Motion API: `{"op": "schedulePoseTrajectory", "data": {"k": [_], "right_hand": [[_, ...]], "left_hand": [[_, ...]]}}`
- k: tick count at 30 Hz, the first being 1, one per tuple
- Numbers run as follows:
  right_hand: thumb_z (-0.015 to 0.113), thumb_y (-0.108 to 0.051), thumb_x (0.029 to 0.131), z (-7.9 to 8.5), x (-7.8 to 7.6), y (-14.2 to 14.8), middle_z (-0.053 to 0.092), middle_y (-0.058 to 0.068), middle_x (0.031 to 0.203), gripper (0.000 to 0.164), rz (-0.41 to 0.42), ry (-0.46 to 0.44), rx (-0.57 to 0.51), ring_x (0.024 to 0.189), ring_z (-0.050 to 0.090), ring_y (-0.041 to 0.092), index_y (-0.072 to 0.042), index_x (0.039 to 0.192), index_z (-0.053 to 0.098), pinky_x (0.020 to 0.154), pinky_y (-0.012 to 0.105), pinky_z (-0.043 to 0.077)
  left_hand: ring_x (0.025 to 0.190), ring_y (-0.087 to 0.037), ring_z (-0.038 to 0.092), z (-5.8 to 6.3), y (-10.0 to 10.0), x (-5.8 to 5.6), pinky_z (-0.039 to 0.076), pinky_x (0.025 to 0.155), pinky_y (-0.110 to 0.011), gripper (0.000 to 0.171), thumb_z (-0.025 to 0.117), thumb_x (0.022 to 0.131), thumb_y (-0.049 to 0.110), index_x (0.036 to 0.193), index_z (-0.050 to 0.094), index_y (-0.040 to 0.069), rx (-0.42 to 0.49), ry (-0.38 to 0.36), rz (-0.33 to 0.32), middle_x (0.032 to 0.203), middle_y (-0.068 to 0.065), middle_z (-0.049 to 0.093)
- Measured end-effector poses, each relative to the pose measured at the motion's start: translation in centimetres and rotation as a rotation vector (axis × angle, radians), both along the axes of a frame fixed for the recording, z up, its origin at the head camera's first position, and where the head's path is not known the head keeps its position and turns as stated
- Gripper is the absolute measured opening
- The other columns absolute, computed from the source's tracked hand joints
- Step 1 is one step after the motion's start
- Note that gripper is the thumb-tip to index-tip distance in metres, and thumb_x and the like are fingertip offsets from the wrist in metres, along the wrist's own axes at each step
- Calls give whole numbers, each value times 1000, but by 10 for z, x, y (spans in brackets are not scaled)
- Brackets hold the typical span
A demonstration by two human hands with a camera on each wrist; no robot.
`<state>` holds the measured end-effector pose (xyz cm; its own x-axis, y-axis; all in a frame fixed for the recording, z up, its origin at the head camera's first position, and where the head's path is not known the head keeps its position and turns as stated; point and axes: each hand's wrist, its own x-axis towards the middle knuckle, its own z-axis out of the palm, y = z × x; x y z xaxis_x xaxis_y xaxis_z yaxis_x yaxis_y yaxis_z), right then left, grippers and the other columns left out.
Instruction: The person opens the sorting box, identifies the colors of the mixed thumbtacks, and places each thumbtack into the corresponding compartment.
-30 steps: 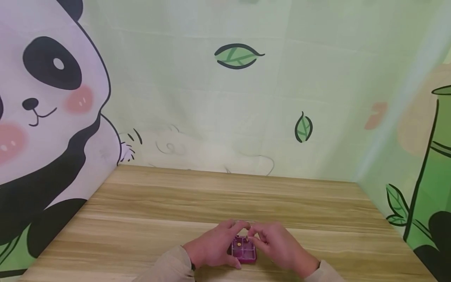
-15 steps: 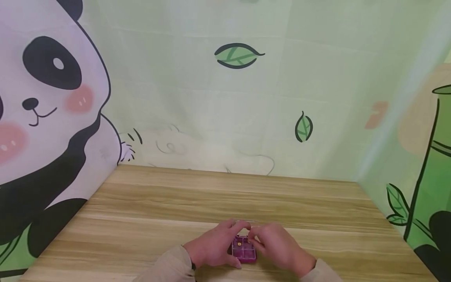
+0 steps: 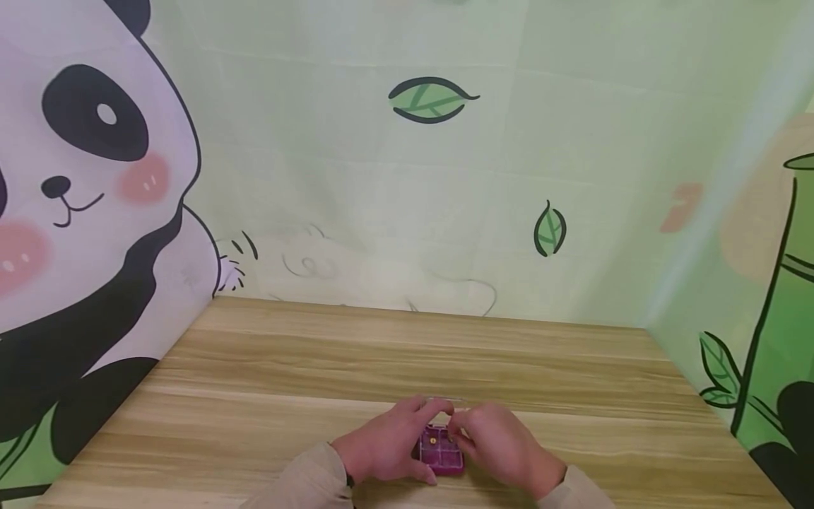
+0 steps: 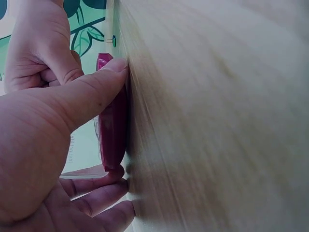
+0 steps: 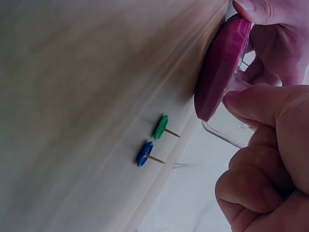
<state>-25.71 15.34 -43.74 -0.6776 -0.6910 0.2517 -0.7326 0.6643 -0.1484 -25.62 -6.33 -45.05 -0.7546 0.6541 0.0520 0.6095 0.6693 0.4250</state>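
Note:
A small magenta box (image 3: 443,461) with several compartments lies on the table, its clear lid (image 5: 221,134) raised. One compartment holds a round yellow piece (image 3: 433,440), too small to tell its kind. My left hand (image 3: 396,440) grips the box, thumb at the near side and fingers round the far side. My right hand (image 3: 502,445) reaches over the box's far right compartment, thumb and forefinger pinched together. A tiny yellowish thing, apparently a thumbtack, shows at those fingertips and is mostly hidden.
In the right wrist view a green thumbtack (image 5: 161,127) and a blue thumbtack (image 5: 144,153) rest on the wooden table (image 3: 305,367) beside the box, pins pointing up. Printed cloth walls (image 3: 356,177) enclose the table at the back and sides.
My right hand has shifted slightly left and lower, its fingertips further into the compartment. The left hand keeps its grip on the box, which has barely moved.

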Motion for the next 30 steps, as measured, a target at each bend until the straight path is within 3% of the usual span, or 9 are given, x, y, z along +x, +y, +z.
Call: {"op": "schedulePoseTrajectory", "data": {"k": [15,30], "right_hand": [[75,-8,88,2,0,-5,62,-13,67,16,-16,-3,25,59,43,-1,-16,75,73,57,18,43],[76,-7,86,7,0,-10,68,-11,70,13,-41,-39,50,60,47,-1,-15,75,77,58,20,44]], "left_hand": [[129,-23,54,1,0,1,53,104,-41,88,90,75,43,145,36,37,9,-2,-8,140,-5,53],[128,-21,54,-1,0,0,53,103,-39,90,90,75,42,146,36,36,17,12,-13,138,-5,53]]}}
